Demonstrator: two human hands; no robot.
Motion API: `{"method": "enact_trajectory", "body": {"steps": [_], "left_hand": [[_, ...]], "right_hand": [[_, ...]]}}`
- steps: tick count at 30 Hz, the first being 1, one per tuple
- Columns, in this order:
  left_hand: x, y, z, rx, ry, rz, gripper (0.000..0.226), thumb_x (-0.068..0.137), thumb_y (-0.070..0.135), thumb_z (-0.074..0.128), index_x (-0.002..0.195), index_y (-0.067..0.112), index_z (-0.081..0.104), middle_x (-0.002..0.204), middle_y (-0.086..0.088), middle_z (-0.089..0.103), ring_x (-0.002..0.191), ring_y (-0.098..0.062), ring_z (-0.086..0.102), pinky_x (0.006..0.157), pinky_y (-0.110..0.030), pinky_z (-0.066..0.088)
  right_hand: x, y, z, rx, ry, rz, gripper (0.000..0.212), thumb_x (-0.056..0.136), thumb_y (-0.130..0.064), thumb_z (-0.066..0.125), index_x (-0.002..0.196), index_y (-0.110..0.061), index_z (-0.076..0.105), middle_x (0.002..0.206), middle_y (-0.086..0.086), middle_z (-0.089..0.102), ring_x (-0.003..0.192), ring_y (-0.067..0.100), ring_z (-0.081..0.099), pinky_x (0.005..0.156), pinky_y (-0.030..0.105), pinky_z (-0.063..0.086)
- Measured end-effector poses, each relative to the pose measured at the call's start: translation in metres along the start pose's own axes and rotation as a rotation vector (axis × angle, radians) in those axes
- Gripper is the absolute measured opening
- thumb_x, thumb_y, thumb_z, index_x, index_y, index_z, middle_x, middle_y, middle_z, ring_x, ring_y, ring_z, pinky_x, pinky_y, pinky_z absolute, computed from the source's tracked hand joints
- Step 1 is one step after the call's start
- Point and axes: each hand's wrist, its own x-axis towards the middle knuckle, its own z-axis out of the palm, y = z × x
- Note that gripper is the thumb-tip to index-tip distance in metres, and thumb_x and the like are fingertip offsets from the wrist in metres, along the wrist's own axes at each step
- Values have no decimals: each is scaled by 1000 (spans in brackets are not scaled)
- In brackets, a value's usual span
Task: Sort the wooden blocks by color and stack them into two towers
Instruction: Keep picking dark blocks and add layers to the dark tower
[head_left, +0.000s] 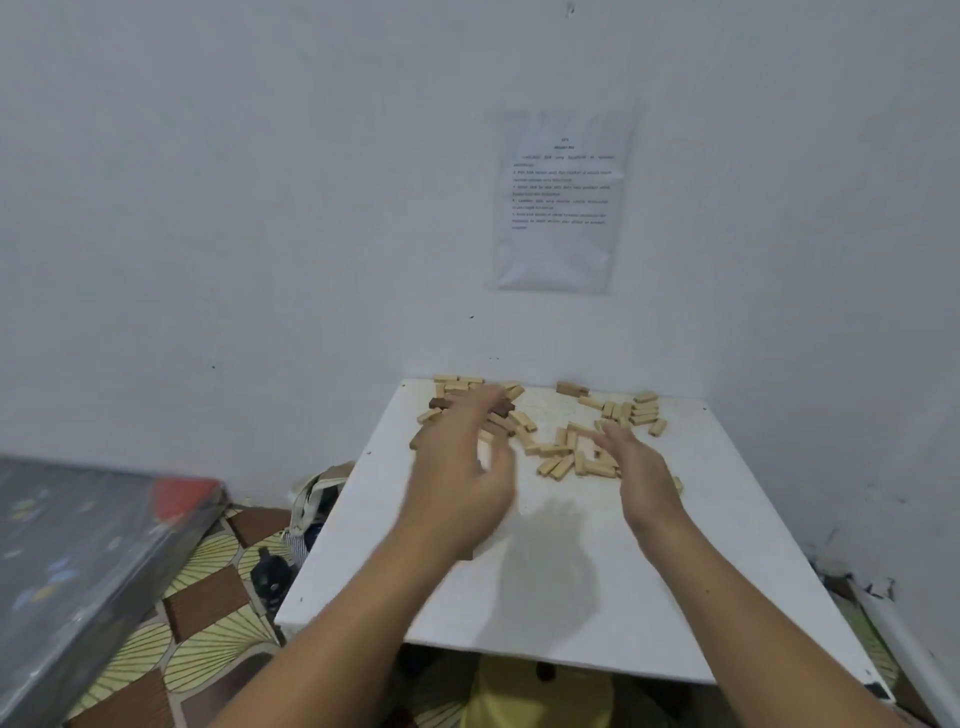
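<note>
1. Well, the wooden blocks (561, 460) lie scattered on the far half of the white table (571, 582), mostly pale, with a few dark blocks (439, 403) in the left heap.
2. The left hand (457, 483), blurred, hovers over that heap with its fingers spread, gripping nothing visible.
3. The right hand (641, 473) is straight-fingered over the middle blocks and holds none.

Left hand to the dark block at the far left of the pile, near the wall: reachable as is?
Likely yes. The left hand is open and just beside the dark block, and nothing lies on top of it. Light blocks crowd around it, so some may get nudged.
</note>
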Motion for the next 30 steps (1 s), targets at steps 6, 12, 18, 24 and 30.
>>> {"method": "enact_trajectory", "body": {"steps": [6, 12, 18, 24, 30], "left_hand": [[-7, 18, 103, 87, -352, -139, 57, 99, 27, 53, 155, 21, 42, 158, 4, 45, 146, -15, 41, 114, -28, 35], [53, -41, 166, 193, -235, -455, 70, 93, 21, 53, 157, 5, 29, 163, -13, 28, 154, -30, 18, 121, -40, 28], [131, -110, 202, 350, 25, -609, 82, 87, 21, 51, 160, 3, 17, 169, -19, 10, 158, -36, -1, 128, -47, 5], [178, -174, 226, 391, 67, -746, 81, 94, 26, 48, 163, 7, 11, 172, -16, 2, 158, -35, -7, 128, -47, -1], [180, -206, 231, 465, 120, -695, 68, 95, 25, 46, 159, 10, 28, 167, -3, 25, 157, -32, 5, 126, -47, 3]], "right_hand": [[15, 11, -53, -126, -44, 34, 40, 106, -50, 35, 127, -31, 65, 127, -10, 68, 128, 18, 52, 100, 36, 33], [74, 39, -66, -209, -106, 41, 36, 103, -41, 42, 130, -35, 65, 121, -13, 67, 127, 17, 52, 89, 33, 40], [177, 61, -34, -361, -205, -139, 28, 104, -24, 50, 122, -39, 66, 121, -9, 68, 109, 12, 65, 72, 16, 45], [279, 72, 42, -664, -395, -339, 44, 102, -6, 40, 128, -31, 66, 131, -11, 61, 124, 12, 53, 95, 26, 43], [330, 74, 102, -931, -593, -305, 85, 80, 2, 30, 130, -62, 52, 145, -17, 42, 130, 26, 31, 106, 45, 28]]}}
